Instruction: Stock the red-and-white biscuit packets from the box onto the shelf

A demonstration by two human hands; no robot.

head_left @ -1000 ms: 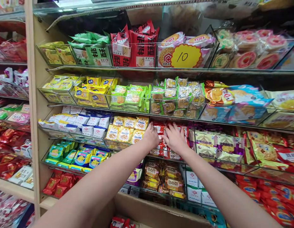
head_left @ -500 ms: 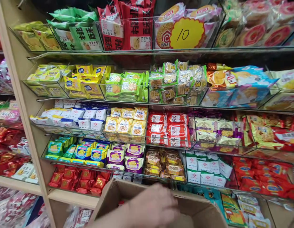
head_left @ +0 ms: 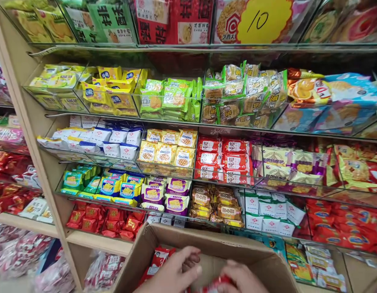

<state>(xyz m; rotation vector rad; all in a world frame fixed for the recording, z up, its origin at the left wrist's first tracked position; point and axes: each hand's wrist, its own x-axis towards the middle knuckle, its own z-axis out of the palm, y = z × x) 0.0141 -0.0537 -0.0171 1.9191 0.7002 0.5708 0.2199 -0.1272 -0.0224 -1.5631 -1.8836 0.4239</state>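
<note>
A cardboard box [head_left: 234,240] with its top open stands in front of me, below the snack shelves. Over its left part is my left hand [head_left: 173,272], thumb and curved fingers apart, with nothing visible between them. My right hand [head_left: 245,278] is low inside the box, its fingers closed round a red snack packet [head_left: 217,283]; the packet is blurred and partly cut off by the frame's bottom edge. Against the box's left wall lie more red snack packets [head_left: 159,260], partly hidden behind my left hand.
Glass-fronted shelves rise behind the box. Red-wrapped packets [head_left: 224,159], yellow cookie packets [head_left: 168,151] and brown packets [head_left: 217,205] sit in their compartments. A yellow price tag [head_left: 263,20] reads 10. A wooden upright [head_left: 29,154] stands left, and bagged goods [head_left: 104,268] lie low beside the box.
My left hand has drawn back, lower and to the left, over the box. My right hand has come into view with a red snack packet. The view has tilted down and moved closer.
</note>
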